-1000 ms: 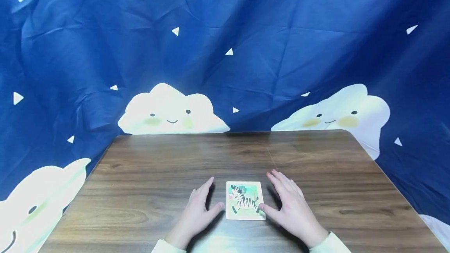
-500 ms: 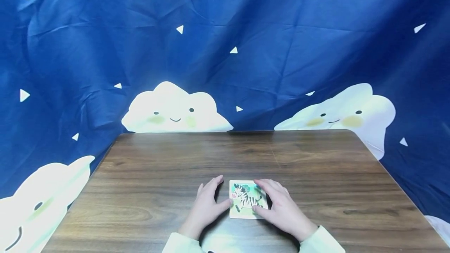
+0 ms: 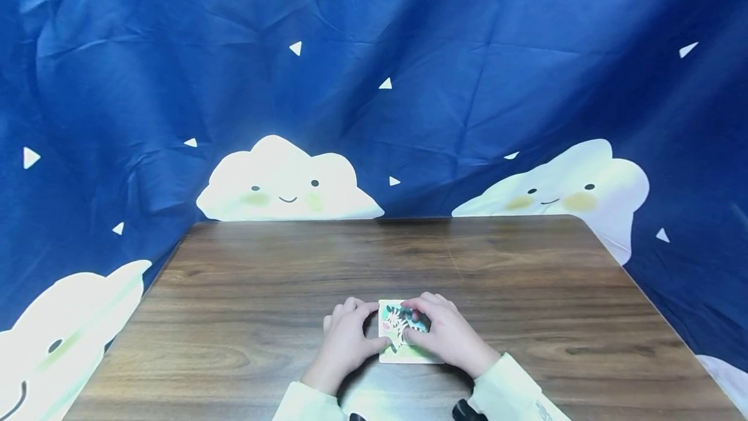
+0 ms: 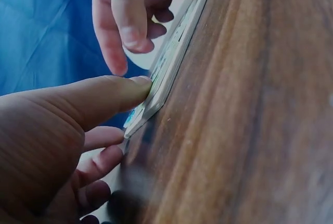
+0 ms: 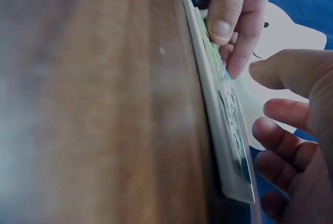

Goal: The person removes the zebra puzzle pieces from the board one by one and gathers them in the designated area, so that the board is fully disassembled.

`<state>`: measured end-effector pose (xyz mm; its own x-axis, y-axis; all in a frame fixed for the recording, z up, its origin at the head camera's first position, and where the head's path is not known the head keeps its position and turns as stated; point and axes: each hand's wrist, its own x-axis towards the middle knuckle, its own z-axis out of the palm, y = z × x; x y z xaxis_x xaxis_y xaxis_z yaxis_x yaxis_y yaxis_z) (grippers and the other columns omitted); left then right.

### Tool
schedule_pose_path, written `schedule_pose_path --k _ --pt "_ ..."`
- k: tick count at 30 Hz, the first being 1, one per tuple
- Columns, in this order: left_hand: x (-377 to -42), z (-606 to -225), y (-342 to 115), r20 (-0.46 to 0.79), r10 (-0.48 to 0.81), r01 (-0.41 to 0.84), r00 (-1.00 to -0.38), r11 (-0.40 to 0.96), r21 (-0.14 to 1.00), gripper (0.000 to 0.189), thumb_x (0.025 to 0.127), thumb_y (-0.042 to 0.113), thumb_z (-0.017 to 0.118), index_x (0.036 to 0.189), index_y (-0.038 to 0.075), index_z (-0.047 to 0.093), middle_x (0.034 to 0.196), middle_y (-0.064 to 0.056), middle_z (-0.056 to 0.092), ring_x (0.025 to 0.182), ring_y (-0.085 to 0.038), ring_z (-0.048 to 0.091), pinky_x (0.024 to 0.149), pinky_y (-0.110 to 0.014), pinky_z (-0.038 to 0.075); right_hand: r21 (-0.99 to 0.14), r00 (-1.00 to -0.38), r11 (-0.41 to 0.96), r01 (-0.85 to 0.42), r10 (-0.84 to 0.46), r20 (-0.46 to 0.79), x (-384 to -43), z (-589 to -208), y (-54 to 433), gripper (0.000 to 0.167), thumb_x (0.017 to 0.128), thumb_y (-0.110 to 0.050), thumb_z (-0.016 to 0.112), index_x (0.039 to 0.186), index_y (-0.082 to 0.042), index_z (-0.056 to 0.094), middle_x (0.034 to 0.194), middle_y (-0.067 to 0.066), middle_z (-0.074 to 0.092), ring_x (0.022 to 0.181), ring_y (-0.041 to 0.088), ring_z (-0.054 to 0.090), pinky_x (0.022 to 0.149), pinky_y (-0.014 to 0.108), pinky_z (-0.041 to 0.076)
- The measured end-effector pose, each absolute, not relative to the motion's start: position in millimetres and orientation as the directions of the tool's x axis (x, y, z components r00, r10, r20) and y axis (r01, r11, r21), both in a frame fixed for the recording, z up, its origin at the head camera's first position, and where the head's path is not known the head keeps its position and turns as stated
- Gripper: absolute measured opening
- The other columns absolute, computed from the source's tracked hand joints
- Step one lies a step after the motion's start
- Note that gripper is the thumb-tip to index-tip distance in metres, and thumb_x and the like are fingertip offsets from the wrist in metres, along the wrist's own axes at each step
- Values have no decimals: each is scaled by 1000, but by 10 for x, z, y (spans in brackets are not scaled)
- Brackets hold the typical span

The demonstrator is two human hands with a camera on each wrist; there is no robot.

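A thick square board (image 3: 388,327) with a white border and a running zebra on green and turquoise lies flat on the table. My left hand (image 3: 347,342) holds its left side, the thumb on the top face and the forefinger at the far corner. In the left wrist view, the thumb (image 4: 117,96) presses near the board's rim (image 4: 169,86). My right hand (image 3: 452,335) is over the right half, hiding part of the zebra. The right wrist view has its thumb and loosely bent fingers (image 5: 276,133) apart from the picture, with nothing between them.
The brown wood-grain table (image 3: 280,265) extends around the board. Behind it hangs a blue cloth (image 3: 421,38) printed with white clouds and triangles. A black device (image 3: 467,410) sits at the right sleeve's cuff.
Both hands have closed in on the board: the left has come right to its left edge, and the right has moved left over the picture. The board stays in about the same place.
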<state>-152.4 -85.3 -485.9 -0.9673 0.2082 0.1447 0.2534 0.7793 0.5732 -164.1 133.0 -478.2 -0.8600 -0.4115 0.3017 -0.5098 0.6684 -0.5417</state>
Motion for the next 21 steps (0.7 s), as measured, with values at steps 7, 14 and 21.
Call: schedule_pose_path --k 7,14,21 --pt "-1541 -4858 -772 128 242 271 -962 778 566 63 70 40 83 125 13 67 93 11 55 87 -14 47 77 -38 28 -556 -874 677 -482 -415 252 -1754 -4772 1336 29 81 -21 77 109 -15 72 83 -11 55 84 9 51 81 37 36" --pt "-1519 -4849 -783 125 268 291 -955 772 565 66 71 44 82 127 13 67 95 8 58 88 -16 47 78 -40 29 -531 -888 722 -443 -433 152 -1871 -4745 1235 31 79 -17 76 109 -15 73 76 -11 52 73 5 46 76 36 30" --pt "-1489 -4828 -851 119 246 270 -962 787 554 65 70 42 83 126 14 67 93 11 55 89 -16 48 79 -43 29 -533 -873 721 -444 -482 76 -1936 -4694 1107 32 77 -17 74 109 -16 73 73 -7 53 69 6 45 73 37 28"
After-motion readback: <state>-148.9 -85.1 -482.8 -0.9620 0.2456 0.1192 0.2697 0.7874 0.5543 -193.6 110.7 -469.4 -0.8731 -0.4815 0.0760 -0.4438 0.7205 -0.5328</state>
